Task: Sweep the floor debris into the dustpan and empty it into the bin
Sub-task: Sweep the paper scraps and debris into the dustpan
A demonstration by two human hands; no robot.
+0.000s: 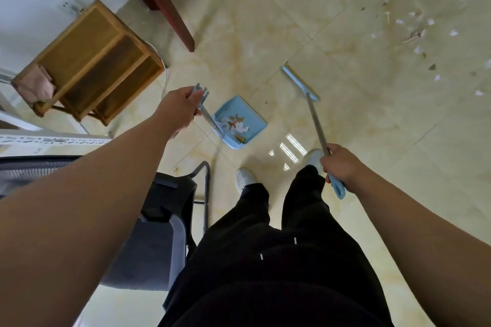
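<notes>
Although begun, sweeping is far from done

While the dustpan (pixel 249 110) at frame centre, held by its handle in the left hand (pixel 180 107), carries some scraps (pixel 237 125), more litter (pixel 414 24) lies upper right; the right hand (pixel 340 166) grips the broom (pixel 300 83); no bin shows

The left hand (pixel 178 109) grips the handle of the blue dustpan (pixel 240 122) that holds scraps, the right hand (pixel 341 166) grips the broom (pixel 314 125), and debris (pixel 419 29) lies on the floor (pixel 265 34).
</notes>
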